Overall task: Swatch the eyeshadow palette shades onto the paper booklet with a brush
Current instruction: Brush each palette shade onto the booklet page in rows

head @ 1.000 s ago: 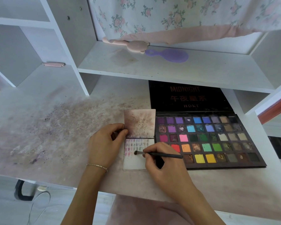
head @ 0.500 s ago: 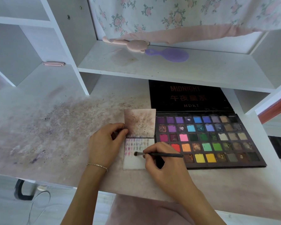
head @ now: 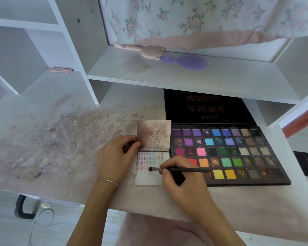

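I am looking down at a stained white desk [head: 43,139]. My right hand [head: 183,181] pinches a thin black brush [head: 178,169] near its bristle end, fingers curled round the handle. The bristle tip touches the white page of the booklet [head: 149,178], just under the rows of small pink, purple and greenish swatches that fill the page's upper part. The lower part of the page is bare.

My left hand [head: 116,157] rests on the desk at the booklet's left edge, fingers curled, thumb and fingertips pinching the edge near the fold where the dusty flipped-up cover begins, pinning it flat.

The palette [head: 226,157] lies open just right of the booklet, touching or nearly touching it, its dark lid tilted back under the shelf [head: 185,79]. A purple hairbrush [head: 187,62] lies on that shelf.

Over the last second very little has changed: the brush tip sits at nearly the same spot on the page, the left hand has not moved. I judge a single swatch is being worked in with small strokes, in a new row. Many pans remain unswatched, so the task looks well short of done.
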Demonstrator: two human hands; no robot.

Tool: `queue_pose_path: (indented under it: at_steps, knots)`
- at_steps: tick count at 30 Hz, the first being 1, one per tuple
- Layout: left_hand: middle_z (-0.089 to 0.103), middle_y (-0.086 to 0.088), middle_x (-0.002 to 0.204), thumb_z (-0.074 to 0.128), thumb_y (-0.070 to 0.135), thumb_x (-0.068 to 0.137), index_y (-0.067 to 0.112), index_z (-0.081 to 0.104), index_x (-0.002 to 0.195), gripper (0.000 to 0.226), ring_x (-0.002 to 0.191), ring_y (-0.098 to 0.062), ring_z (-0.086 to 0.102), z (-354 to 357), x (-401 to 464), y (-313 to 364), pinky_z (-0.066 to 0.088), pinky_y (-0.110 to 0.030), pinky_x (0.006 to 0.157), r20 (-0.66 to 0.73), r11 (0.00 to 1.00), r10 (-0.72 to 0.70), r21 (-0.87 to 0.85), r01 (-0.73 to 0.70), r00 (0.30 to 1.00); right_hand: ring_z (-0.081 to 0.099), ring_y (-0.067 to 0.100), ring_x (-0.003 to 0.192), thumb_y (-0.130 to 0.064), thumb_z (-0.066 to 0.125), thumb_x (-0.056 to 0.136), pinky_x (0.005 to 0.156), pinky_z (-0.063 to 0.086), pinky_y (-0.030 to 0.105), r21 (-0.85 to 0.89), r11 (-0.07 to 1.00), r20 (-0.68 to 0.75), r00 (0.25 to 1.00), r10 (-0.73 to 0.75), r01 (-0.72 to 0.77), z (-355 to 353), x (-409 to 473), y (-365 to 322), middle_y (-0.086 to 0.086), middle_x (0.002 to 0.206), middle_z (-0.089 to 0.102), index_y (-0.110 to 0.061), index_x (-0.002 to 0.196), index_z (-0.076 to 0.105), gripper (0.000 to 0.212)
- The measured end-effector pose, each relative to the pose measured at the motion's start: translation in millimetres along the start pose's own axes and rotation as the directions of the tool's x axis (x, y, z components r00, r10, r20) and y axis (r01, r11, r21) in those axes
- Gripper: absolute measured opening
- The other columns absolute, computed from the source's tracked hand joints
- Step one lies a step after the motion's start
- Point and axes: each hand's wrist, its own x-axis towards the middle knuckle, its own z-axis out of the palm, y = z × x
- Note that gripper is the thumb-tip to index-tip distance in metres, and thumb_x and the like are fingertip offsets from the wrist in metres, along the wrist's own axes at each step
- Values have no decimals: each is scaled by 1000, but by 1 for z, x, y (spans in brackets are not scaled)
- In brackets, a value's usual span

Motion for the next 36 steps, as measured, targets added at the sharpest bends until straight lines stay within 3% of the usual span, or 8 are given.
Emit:
queue_pose_path:
  at_steps: [2, 6, 12, 14, 18, 21, 26, 36]
  knots:
    - [54, 25, 68, 67, 22, 79, 24, 71, 83, 6, 64, 7, 51, 0, 0, 0, 33, -9, 59, 4, 1000, -6, -2, 6, 1000, 59, 8, 79, -30, 52, 77, 66, 46, 14, 86, 996, -72, 997, 3, 3, -4, -1, 1, -11, 83, 61, -42, 77, 55, 13]
    - [52, 29, 66, 67, 22, 79, 25, 71, 82, 5, 61, 8, 51, 0, 1, 1, 30, -5, 55, 4, 1000, -26, 6, 26, 1000, 59, 4, 81, -31, 48, 80, 67, 44, 9, 80, 996, -201, 979, -20, 37, -16, -3, 7, -16, 88, 61, -39, 87, 58, 15]
    - [53, 24, 68, 67, 21, 80, 22, 71, 83, 6, 62, 6, 50, 2, 0, 1, 31, -11, 57, -13, 999, -51, 1, 51, 999, 58, 2, 76, -12, 49, 82, 62, 43, 7, 75, 997, -330, 944, 25, 0, -46, -14, 18, -14, 87, 60, -35, 88, 58, 26]
    - [55, 20, 69, 67, 20, 79, 20, 71, 84, 6, 63, 0, 50, 4, -1, 1, 33, -12, 58, -30, 998, -64, -8, 63, 998, 58, 2, 78, -10, 49, 83, 63, 45, 7, 56, 998, -369, 928, 46, -27, -58, -16, 21, -11, 84, 61, -34, 86, 57, 26]
    - [56, 17, 70, 66, 20, 79, 21, 70, 83, 5, 63, -3, 50, 9, -2, 3, 35, -15, 59, -66, 994, -111, -28, 109, 992, 53, -1, 59, -6, 47, 92, 48, 42, 13, 28, 989, -447, 883, 140, -143, -75, -17, 33, -5, 67, 56, -34, 81, 53, 30]
    - [57, 16, 69, 66, 19, 79, 22, 69, 81, 5, 62, 0, 48, 12, -3, 5, 34, -19, 58, -86, 990, -137, -51, 133, 987, 54, -7, 60, -3, 43, 92, 49, 43, 10, -17, 985, -477, 868, 141, -170, -86, -17, 39, -8, 65, 54, -35, 79, 51, 35]
    - [56, 15, 69, 66, 18, 79, 22, 69, 81, 5, 63, -4, 48, 12, -4, 8, 32, -17, 58, -89, 993, -119, -18, 118, 989, 55, -18, 79, 2, 45, 90, 53, 41, 0, -29, 986, -510, 850, 129, -167, -96, -20, 44, -14, 77, 56, -35, 81, 48, 39]
    - [58, 10, 71, 66, 17, 80, 21, 69, 83, 6, 66, -13, 51, 11, -6, 9, 35, -26, 65, -87, 993, -114, -12, 114, 990, 55, -15, 77, -1, 50, 84, 50, 41, 8, -83, 971, -456, 874, 164, -226, -96, -20, 49, -14, 71, 57, -33, 72, 47, 35]
